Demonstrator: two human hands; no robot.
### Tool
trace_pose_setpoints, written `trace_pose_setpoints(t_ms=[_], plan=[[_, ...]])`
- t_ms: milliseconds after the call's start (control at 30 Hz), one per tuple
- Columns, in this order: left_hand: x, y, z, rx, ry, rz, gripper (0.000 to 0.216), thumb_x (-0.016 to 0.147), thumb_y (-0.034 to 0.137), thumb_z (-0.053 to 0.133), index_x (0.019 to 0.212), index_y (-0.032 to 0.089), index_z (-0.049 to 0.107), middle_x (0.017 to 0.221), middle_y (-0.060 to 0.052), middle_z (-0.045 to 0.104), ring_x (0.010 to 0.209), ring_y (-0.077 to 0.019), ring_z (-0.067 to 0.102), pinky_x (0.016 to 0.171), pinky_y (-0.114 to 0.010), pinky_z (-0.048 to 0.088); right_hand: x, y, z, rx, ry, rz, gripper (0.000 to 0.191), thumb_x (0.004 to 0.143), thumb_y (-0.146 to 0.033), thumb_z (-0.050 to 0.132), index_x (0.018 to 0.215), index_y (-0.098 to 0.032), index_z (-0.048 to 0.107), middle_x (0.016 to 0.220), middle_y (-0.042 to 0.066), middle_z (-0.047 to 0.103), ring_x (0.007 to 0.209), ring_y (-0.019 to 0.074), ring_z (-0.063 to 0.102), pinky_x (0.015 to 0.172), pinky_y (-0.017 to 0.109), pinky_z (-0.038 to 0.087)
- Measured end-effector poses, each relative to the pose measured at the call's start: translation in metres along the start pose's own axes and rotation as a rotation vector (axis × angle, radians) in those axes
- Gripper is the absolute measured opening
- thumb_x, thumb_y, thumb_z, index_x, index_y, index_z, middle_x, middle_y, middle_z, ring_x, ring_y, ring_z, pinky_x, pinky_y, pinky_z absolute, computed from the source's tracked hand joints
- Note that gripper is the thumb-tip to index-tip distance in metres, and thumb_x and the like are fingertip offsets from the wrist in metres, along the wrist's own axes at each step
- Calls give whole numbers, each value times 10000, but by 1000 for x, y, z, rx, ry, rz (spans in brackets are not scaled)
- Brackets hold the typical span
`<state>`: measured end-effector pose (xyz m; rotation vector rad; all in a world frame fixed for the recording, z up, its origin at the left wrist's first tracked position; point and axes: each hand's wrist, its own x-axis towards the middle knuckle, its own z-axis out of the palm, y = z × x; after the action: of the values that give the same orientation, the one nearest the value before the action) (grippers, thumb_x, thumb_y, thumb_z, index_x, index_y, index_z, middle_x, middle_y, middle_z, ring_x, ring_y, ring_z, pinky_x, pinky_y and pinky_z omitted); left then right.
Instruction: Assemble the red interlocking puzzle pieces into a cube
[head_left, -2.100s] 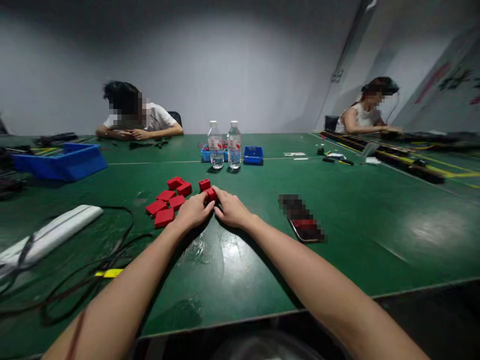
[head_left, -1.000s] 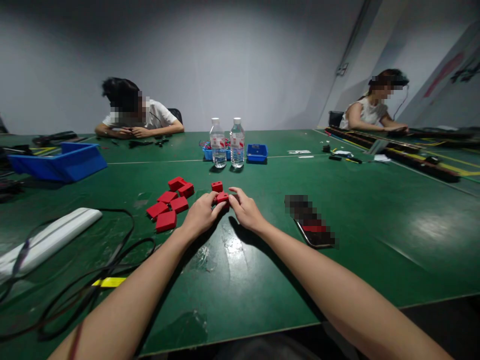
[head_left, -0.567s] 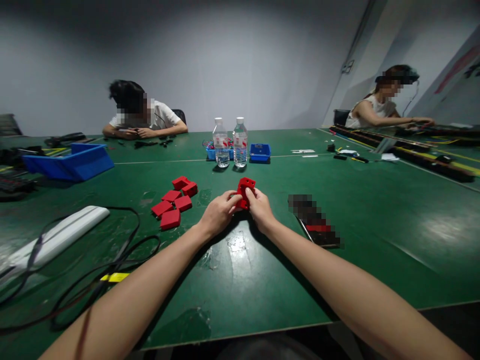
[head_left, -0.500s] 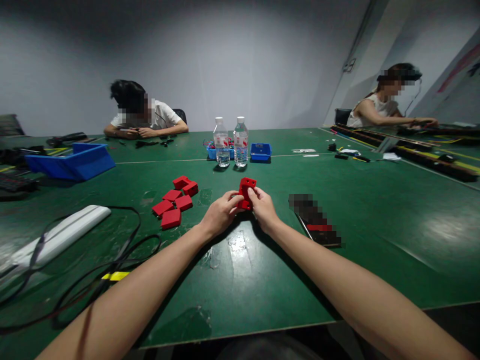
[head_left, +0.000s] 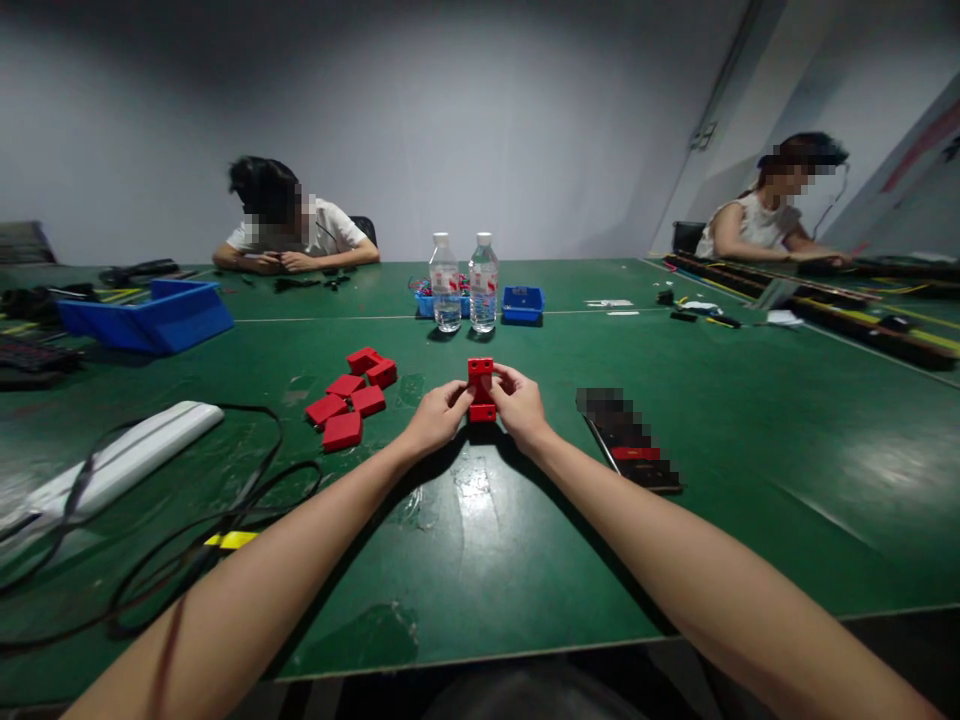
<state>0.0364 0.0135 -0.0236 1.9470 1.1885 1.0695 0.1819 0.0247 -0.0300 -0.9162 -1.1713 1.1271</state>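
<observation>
Both my hands hold one red plastic block assembly upright just above the green table. My left hand pinches its left side with curled fingers. My right hand grips its right side, fingers closed on it. The piece looks like two small red blocks stacked, with small holes on the top one. A loose group of several flat red blocks lies on the table to the left of my hands.
A phone lies to the right of my hands. Two water bottles and small blue bins stand further back. A large blue bin, a white bar and black cables are at left. Two people sit across the table.
The two red blocks that lay separate on the table were brought together and lifted by both hands, then turned upright. My view shifted slightly left.
</observation>
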Motion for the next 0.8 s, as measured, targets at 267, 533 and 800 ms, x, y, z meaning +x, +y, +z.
trace_pose_setpoints(t_ms=[267, 533, 800], plan=[[5, -5, -2, -106, 76, -60, 442, 831, 489, 500, 935, 103, 690, 876, -84, 723, 781, -196, 643, 706, -274, 488, 6, 4, 6, -1, -46, -8, 405, 709, -314, 665, 1065, -122, 625, 825, 67, 722, 744, 173, 673, 676, 274, 531], [0, 0, -1, 66, 121, -45, 317, 870, 369, 459, 971, 140, 653, 931, -80, 714, 836, -198, 639, 773, -305, 483, 7, 5, -2, -157, -191, 36, 310, 772, -398, 610, 819, -108, 710, 755, 69, 723, 656, 157, 645, 613, 253, 492], [-4, 1, 0, 217, 101, -17, 288, 912, 318, 372, 995, 157, 597, 963, -88, 691, 849, -198, 631, 767, -308, 466, 1, 2, -3, -414, -163, -145, 279, 838, -344, 535, 887, -142, 721, 854, 77, 734, 770, 189, 666, 692, 280, 509]])
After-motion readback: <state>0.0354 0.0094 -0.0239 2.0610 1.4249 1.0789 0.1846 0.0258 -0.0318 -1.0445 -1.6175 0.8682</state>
